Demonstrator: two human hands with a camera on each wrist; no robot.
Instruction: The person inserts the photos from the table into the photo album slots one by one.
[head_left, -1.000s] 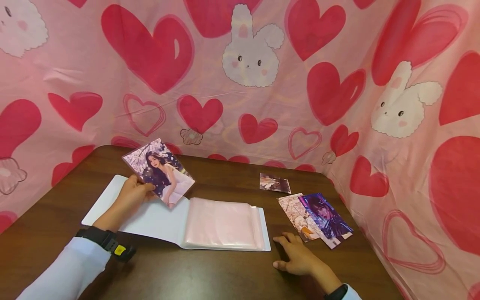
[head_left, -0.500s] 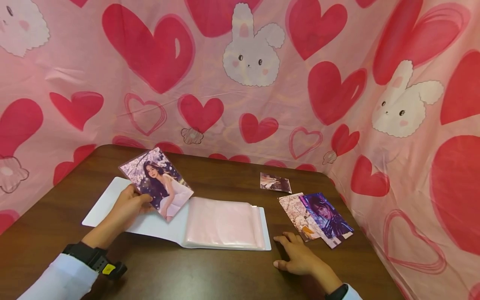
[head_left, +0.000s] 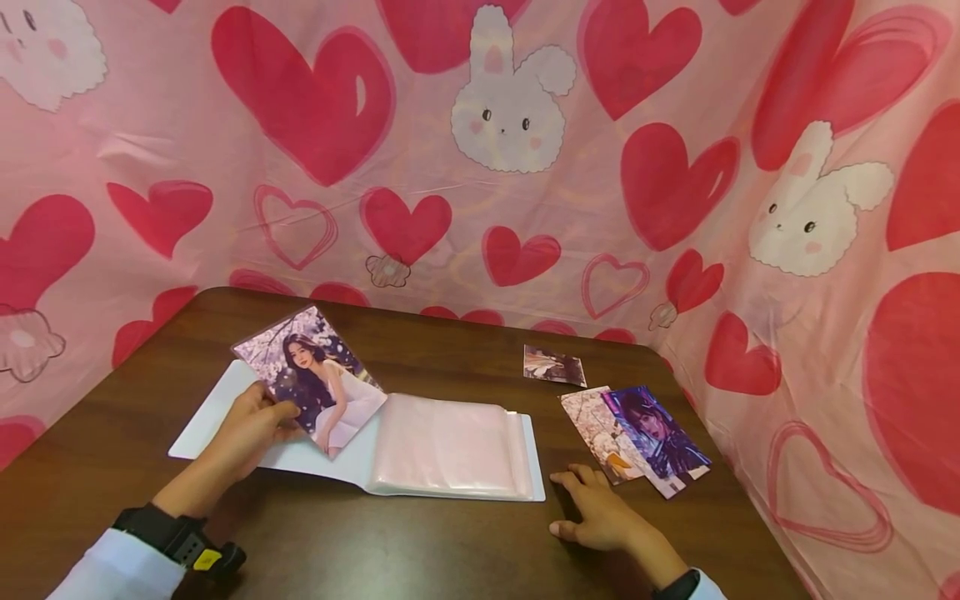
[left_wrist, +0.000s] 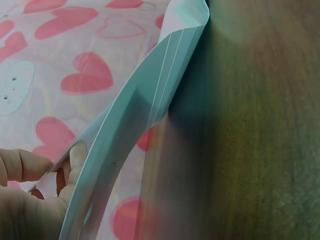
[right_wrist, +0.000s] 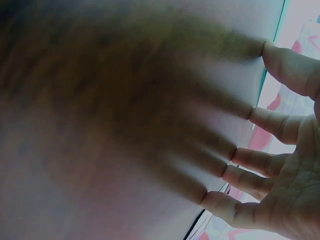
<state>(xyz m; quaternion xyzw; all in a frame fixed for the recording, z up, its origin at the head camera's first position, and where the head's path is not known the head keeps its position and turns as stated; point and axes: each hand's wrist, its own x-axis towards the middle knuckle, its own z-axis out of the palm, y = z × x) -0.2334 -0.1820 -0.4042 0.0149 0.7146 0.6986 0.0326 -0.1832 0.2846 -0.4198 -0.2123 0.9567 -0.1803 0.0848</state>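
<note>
My left hand (head_left: 251, 429) pinches a photo print (head_left: 309, 379) of a person in a white dress by its lower left corner, holding it tilted just above the left page of an open white album (head_left: 202, 412). In the left wrist view the fingers (left_wrist: 22, 170) grip the photo's pale back (left_wrist: 145, 110). The album's right side is a stack of clear pink sleeves (head_left: 447, 445). My right hand (head_left: 600, 515) rests flat on the brown table (head_left: 420, 550), fingers spread, just right of the album and below loose photos. The right wrist view has the fingertips (right_wrist: 250, 162) pressed on the tabletop.
Overlapping loose photos (head_left: 637, 437) lie at the right, a purple-toned one on top. A single small photo (head_left: 553, 366) lies further back. Pink cloth with red hearts and white bunnies (head_left: 510, 108) hangs close behind and along the table's right side.
My left hand has lowered the photo slightly toward the album's left page and drawn it a little to the left. The right hand has stayed on the table.
</note>
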